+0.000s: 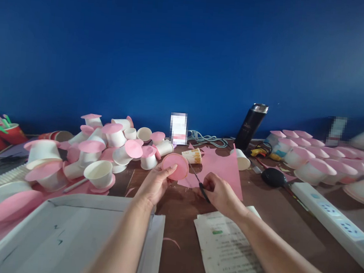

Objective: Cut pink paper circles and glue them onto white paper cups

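Observation:
My left hand (pixel 158 183) pinches a round disc of pink paper (pixel 179 167) between thumb and fingers. In my right hand (pixel 220 188) is a pair of scissors (pixel 203 192), closed round by the fingers, with the blades pointing up and left toward the disc's right edge. Whether the blades touch the paper I cannot tell. Behind them lies a printed paper cup (pixel 193 155) on its side. A cut sheet of pink paper (pixel 227 168) with a curved notch lies under and behind my right hand.
White cups with pink discs (pixel 115 135) crowd the left; more capped cups (pixel 316 167) stand right. A black flask (pixel 251 125) leans at the wall. A power strip (pixel 330 221), black mouse (pixel 273 177), printed pages (pixel 232 251) and white box lid (pixel 65 236) lie around the hands.

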`<control>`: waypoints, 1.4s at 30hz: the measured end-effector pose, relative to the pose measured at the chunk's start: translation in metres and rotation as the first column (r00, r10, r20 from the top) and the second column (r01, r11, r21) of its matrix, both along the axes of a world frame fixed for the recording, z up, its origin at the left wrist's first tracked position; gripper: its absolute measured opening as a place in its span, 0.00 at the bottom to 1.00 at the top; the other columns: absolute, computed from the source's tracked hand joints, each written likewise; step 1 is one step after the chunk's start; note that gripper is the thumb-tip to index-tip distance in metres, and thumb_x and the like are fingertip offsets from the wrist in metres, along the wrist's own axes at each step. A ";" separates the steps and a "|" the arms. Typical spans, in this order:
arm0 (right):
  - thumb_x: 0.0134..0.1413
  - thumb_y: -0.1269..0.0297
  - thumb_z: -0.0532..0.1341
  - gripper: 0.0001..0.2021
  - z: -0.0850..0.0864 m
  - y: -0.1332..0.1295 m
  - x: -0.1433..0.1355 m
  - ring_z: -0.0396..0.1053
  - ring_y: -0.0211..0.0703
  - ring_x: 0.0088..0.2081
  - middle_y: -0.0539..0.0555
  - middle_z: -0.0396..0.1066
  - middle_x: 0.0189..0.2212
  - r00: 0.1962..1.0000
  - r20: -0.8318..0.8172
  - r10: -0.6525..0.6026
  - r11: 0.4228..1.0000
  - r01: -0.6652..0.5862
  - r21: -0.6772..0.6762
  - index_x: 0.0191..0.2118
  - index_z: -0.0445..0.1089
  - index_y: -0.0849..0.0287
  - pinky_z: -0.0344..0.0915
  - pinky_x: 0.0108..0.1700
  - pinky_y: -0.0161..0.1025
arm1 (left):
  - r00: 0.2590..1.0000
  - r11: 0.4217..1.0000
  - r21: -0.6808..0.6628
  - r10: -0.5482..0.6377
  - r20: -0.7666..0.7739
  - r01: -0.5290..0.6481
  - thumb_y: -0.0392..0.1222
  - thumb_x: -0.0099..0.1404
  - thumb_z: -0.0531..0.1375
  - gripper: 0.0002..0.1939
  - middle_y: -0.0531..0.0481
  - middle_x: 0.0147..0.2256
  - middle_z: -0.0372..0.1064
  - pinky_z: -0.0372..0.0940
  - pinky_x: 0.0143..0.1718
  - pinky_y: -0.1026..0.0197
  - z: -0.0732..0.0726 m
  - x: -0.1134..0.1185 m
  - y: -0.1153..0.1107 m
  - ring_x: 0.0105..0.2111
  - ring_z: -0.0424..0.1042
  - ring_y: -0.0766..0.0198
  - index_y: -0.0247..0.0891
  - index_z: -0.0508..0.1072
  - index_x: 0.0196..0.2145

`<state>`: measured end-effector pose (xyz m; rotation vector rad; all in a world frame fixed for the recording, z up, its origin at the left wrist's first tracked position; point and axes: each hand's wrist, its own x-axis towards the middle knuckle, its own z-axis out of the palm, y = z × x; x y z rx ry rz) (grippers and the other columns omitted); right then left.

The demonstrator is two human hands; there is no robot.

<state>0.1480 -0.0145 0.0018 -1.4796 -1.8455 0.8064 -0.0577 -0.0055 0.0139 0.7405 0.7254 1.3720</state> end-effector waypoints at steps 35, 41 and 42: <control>0.49 0.49 0.61 0.14 0.000 -0.002 0.000 0.63 0.38 0.25 0.48 0.70 0.25 0.956 0.291 -0.017 0.999 0.007 0.035 0.30 0.64 0.54 0.50 0.26 0.34 | 0.998 0.989 -0.133 0.061 -0.010 -0.062 0.40 0.49 0.70 0.15 0.51 0.33 0.72 0.62 0.25 0.70 -0.009 0.005 0.001 0.28 0.68 0.71 0.35 0.74 0.35; 0.50 0.54 0.61 0.11 -0.001 -0.003 0.000 0.65 0.39 0.29 0.49 0.72 0.29 0.965 0.261 0.029 0.996 -0.049 0.072 0.30 0.64 0.56 0.54 0.29 0.33 | 0.993 0.992 -0.129 -0.009 -0.119 -0.007 0.42 0.50 0.68 0.17 0.48 0.32 0.72 0.60 0.25 0.69 -0.010 0.006 0.000 0.27 0.67 0.70 0.32 0.75 0.37; 0.50 0.54 0.61 0.11 -0.002 -0.003 0.000 0.66 0.39 0.29 0.50 0.72 0.29 0.966 0.257 0.034 0.996 -0.054 0.070 0.31 0.64 0.56 0.54 0.29 0.33 | 0.992 0.991 -0.135 -0.008 -0.126 -0.009 0.42 0.50 0.68 0.17 0.48 0.31 0.71 0.60 0.25 0.69 -0.011 0.006 0.000 0.27 0.67 0.70 0.31 0.75 0.37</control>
